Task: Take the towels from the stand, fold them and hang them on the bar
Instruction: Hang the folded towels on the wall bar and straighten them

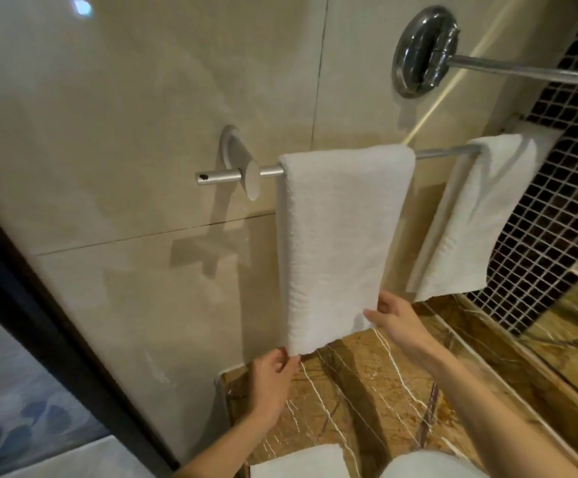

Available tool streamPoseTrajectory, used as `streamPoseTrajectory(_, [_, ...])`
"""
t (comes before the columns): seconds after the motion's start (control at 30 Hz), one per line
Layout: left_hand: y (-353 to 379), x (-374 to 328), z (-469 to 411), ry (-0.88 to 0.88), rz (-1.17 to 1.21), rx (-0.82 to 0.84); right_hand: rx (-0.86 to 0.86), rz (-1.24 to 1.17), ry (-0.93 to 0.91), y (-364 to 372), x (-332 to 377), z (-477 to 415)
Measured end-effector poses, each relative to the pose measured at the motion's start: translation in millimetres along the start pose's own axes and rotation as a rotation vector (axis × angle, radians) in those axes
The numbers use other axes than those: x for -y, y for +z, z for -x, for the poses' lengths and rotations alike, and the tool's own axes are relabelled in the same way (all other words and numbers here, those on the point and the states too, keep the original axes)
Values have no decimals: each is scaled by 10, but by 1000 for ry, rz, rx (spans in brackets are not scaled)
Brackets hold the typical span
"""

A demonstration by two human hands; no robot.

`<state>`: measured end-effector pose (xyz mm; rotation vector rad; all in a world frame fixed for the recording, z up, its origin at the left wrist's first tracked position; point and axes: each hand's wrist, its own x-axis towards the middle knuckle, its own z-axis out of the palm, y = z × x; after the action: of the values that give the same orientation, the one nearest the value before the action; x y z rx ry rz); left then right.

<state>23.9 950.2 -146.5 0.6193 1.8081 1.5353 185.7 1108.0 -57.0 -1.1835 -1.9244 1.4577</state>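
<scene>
A folded white towel (pixel 339 236) hangs over the silver bar (pixel 225 175) on the beige wall. My left hand (pixel 274 374) pinches its lower left corner. My right hand (pixel 396 320) holds its lower right edge. A second white towel (pixel 480 215) hangs further right on the same bar. Another folded white towel (pixel 298 464) lies on the marble counter at the bottom edge of the view.
The brown marble counter (pixel 360 391) lies below the bar. A chrome wall mount with a rod (pixel 425 53) sticks out at upper right. Dark mosaic tiles (pixel 553 188) cover the right wall. A dark door frame (pixel 39 305) runs down the left.
</scene>
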Motion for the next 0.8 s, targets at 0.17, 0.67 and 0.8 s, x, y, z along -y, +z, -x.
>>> streamPoseTrajectory(0.17, [21, 18, -2, 5, 20, -32, -119, 4, -8, 86, -171, 10])
streamPoseTrajectory(0.67, [701, -371, 546, 248, -394, 72, -92, -12, -27, 140, -377, 405])
streamPoseTrajectory(0.8, [900, -674, 372, 327, -553, 87, -122, 24, -127, 166, -424, 503])
